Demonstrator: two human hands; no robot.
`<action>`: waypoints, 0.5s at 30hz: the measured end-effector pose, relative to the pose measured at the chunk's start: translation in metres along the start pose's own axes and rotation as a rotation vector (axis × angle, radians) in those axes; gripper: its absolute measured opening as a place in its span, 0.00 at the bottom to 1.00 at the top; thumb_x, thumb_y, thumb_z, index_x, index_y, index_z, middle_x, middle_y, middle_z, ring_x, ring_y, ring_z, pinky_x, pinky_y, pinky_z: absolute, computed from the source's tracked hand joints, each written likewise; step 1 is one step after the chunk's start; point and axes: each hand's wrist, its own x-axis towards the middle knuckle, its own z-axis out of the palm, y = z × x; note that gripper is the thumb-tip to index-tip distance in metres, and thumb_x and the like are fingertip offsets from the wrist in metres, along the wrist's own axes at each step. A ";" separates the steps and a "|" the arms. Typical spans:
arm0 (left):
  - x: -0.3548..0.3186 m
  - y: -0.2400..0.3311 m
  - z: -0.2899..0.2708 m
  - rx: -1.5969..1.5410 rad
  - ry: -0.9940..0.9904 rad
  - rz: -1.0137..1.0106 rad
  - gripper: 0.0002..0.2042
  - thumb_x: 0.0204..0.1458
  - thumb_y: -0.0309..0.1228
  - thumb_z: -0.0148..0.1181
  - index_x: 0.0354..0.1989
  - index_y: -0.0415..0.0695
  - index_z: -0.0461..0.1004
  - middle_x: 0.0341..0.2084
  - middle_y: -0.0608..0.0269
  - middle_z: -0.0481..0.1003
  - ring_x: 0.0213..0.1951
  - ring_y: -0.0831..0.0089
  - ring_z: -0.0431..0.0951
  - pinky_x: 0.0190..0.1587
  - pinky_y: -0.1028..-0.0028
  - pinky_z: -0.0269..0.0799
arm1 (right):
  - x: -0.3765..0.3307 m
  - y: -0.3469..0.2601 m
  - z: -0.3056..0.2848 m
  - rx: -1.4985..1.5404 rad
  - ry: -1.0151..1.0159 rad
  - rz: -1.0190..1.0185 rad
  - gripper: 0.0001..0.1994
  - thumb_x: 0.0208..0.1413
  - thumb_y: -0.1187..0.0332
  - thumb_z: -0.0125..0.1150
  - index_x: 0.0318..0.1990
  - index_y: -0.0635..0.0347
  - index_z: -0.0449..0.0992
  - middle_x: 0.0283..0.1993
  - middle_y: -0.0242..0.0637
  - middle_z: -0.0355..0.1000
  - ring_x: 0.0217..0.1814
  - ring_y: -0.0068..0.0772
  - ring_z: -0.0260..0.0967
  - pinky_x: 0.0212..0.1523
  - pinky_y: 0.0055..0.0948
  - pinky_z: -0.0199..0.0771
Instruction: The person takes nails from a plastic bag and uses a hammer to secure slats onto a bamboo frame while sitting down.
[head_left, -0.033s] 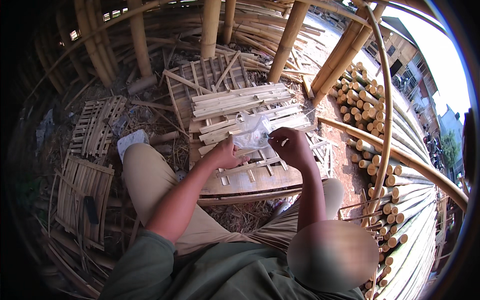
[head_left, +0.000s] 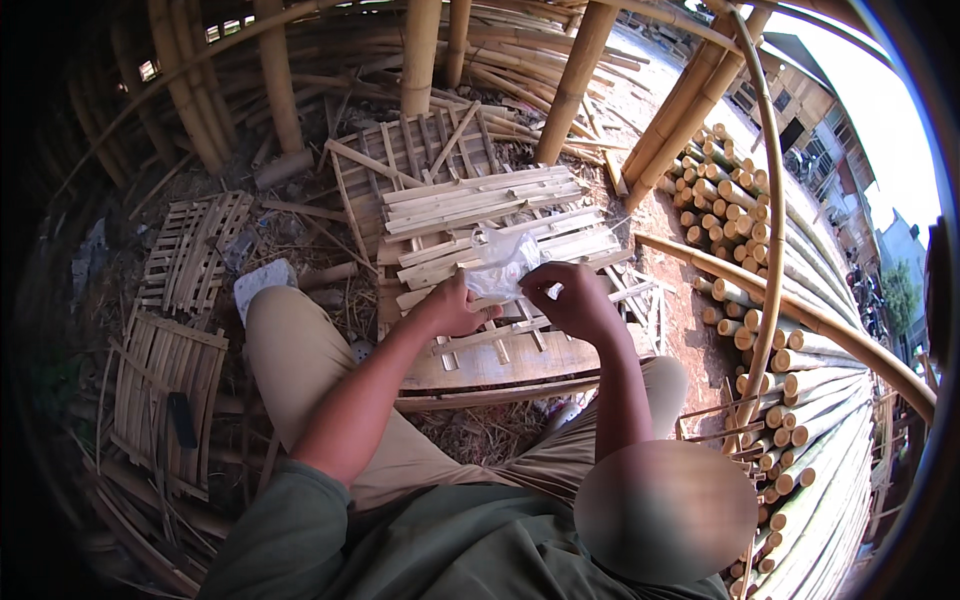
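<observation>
Bamboo slats [head_left: 480,200] underlie plastic bag [head_left: 500,265] between both hands.

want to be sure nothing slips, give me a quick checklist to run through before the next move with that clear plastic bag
1. Both hands on the clear plastic bag: ok, left hand and right hand both pinch it.
2. Bag open or shut: cannot tell.
3. What is in the bag: cannot tell, too crumpled.
4. Support below: ok, bag sits over the bamboo slats on the wooden board.
5. Slats lying steady: not ok, loosely stacked and uneven.
6. Stacked bamboo poles apart from the hands: ok.
</observation>
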 end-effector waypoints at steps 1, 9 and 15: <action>0.004 0.006 0.002 -0.002 -0.008 0.011 0.21 0.55 0.39 0.60 0.49 0.36 0.66 0.35 0.51 0.76 0.38 0.61 0.78 0.44 0.66 0.74 | 0.002 0.016 0.017 -0.139 -0.023 -0.124 0.04 0.51 0.73 0.60 0.33 0.64 0.76 0.35 0.46 0.77 0.39 0.51 0.75 0.42 0.43 0.76; 0.008 0.018 -0.002 -0.113 0.107 -0.175 0.15 0.55 0.36 0.48 0.39 0.38 0.78 0.36 0.41 0.79 0.43 0.49 0.80 0.48 0.61 0.74 | 0.014 0.049 0.022 -0.545 -0.088 0.267 0.13 0.56 0.71 0.50 0.44 0.51 0.81 0.34 0.51 0.78 0.37 0.54 0.77 0.40 0.48 0.76; 0.009 0.016 0.003 0.018 0.098 -0.111 0.12 0.49 0.35 0.55 0.33 0.39 0.80 0.32 0.45 0.80 0.38 0.52 0.81 0.45 0.62 0.76 | 0.034 0.073 0.042 -0.594 0.029 0.465 0.10 0.53 0.61 0.59 0.35 0.52 0.84 0.33 0.47 0.79 0.37 0.53 0.78 0.39 0.45 0.77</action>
